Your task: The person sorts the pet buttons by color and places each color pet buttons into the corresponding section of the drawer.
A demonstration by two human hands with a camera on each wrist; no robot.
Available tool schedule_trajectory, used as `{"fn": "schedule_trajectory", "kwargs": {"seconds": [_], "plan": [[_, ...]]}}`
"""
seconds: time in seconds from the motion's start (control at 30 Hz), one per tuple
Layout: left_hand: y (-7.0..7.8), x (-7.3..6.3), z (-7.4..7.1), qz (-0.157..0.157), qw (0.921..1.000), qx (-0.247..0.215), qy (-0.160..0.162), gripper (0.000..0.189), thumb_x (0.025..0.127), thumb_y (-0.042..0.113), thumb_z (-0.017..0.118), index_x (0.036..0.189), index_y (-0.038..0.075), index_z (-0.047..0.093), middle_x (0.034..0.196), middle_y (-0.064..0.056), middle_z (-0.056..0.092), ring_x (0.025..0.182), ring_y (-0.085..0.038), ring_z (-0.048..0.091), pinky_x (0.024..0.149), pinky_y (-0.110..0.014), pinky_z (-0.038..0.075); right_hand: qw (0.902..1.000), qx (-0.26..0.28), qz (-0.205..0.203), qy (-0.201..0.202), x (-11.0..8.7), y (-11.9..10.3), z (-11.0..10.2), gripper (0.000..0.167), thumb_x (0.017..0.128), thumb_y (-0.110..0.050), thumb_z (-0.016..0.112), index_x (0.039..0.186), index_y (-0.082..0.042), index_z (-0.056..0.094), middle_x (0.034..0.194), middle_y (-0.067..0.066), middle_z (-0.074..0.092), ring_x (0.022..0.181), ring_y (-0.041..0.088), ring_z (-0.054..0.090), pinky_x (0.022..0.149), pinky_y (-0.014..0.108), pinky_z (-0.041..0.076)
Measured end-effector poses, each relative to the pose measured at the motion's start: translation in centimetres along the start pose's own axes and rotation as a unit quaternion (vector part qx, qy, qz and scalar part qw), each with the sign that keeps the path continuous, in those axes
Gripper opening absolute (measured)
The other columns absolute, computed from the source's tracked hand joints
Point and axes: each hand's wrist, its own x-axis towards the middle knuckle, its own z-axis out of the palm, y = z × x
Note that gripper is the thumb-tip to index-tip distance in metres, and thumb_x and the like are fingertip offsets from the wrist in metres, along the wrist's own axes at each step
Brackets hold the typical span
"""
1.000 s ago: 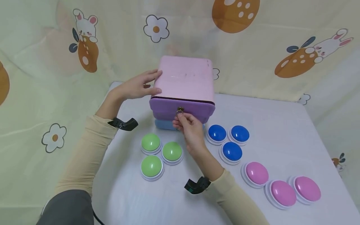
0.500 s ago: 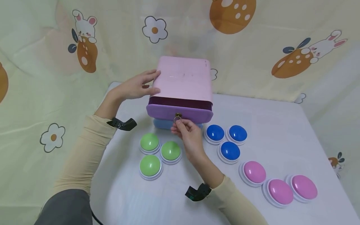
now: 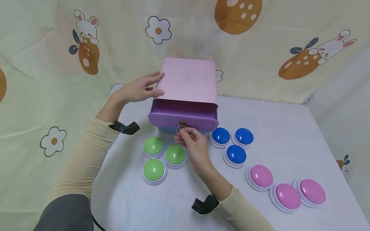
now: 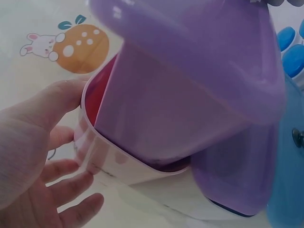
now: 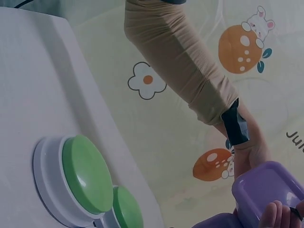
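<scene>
A small drawer unit [image 3: 188, 80] with a pink top stands at the back of the table. Its top purple drawer [image 3: 166, 119] is pulled partly out, and the part of its inside that shows looks bare. My right hand [image 3: 198, 150] pinches the metal ring pull [image 3: 181, 127] on the drawer front between thumb and fingers. My left hand [image 3: 138, 88] rests against the unit's left side, thumb and fingers extended and spread. In the left wrist view, a second purple drawer [image 4: 235, 166] and a blue drawer [image 4: 287, 175] with a knob show below the top one.
Green dome buttons [image 3: 154, 170] on white bases lie in front of the unit. Blue dome buttons [image 3: 236, 154] sit to its right, and pink ones [image 3: 261, 176] are farther right and nearer. A patterned cloth [image 3: 121, 38] hangs behind the table [image 3: 277, 141].
My right hand has drawn the purple drawer toward me by its ring pull, from nearly closed to partly out. The left hand has stayed on the unit's side.
</scene>
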Motion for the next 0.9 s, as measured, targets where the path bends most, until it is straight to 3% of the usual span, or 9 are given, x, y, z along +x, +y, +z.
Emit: {"fn": "schedule_trajectory", "kwargs": {"seconds": [0.33,0.63,0.9], "plan": [[0.3,-0.2,0.1,0.003,1.0,0.007,0.001,0.078,0.091,0.037,0.061,0.153,0.019,0.015,0.161,-0.001,0.005,0.148,-0.017,0.01,0.116,-0.041,0.027,0.9999,0.006,-0.003,-0.008,-0.6,0.2,-0.4,0.015,0.095,-0.009,0.056,0.102,0.003,0.058,0.086,0.006,0.066,0.078,0.014,0.068,0.078,0.026,0.056],[3.1,-1.4,-0.1,-0.003,1.0,-0.004,-0.005,0.074,0.094,0.023,0.059,0.152,0.006,0.015,0.16,-0.012,0.005,0.148,-0.024,0.009,0.116,-0.043,0.025,1.0,-0.001,-0.001,-0.008,-1.0,0.2,-0.4,0.017,0.094,-0.009,0.057,0.103,0.004,0.058,0.086,0.005,0.067,0.079,0.013,0.068,0.079,0.028,0.057],[3.6,-1.7,0.1,-0.002,0.9999,-0.014,-0.004,0.074,0.094,0.022,0.059,0.151,0.005,0.015,0.16,-0.012,0.005,0.148,-0.023,0.008,0.116,-0.043,0.025,0.9999,0.004,-0.005,-0.008,-1.2,0.6,-0.7,0.017,0.094,-0.008,0.055,0.105,0.005,0.057,0.087,0.004,0.066,0.079,0.013,0.068,0.079,0.027,0.057]]}}
